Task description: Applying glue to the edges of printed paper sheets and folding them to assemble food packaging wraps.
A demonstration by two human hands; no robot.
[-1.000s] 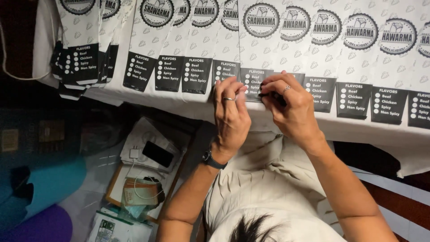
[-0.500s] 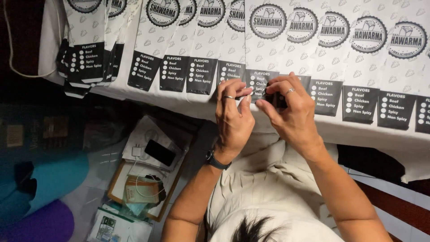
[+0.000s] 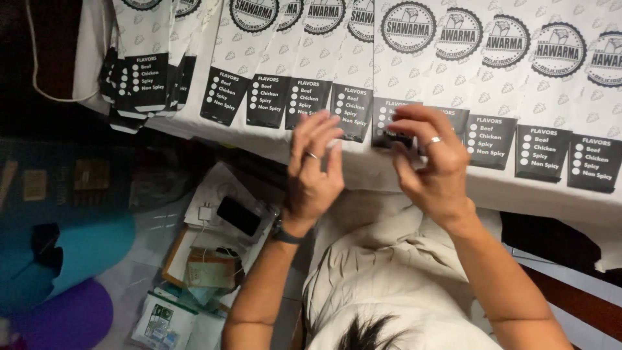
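Note:
A row of white paper sleeves [image 3: 499, 78], each with a round emblem and a black lower panel with a checklist, lies overlapping on a white-covered table [image 3: 402, 181]. My right hand [image 3: 431, 162], with a ring on it, pinches a small dark object [image 3: 396, 139] against the black panel of one sleeve [image 3: 383, 110]. My left hand [image 3: 314, 172], with a ring and a wristwatch, hovers just left of it. Its fingers are apart and blurred, it holds nothing, and it is nearest to the neighbouring sleeve's panel [image 3: 353, 110].
A thicker pile of the same sleeves [image 3: 146, 71] sits at the far left of the table. Below the table edge lie a black phone [image 3: 238, 216], a shallow wooden tray with small items [image 3: 201, 259], a printed packet [image 3: 162, 321], and blue [image 3: 71, 253] and purple [image 3: 65, 321] sheets.
My left hand has come off the sleeve, drawn back to the left and spread its fingers. My right hand stays on the sleeve with the dark object.

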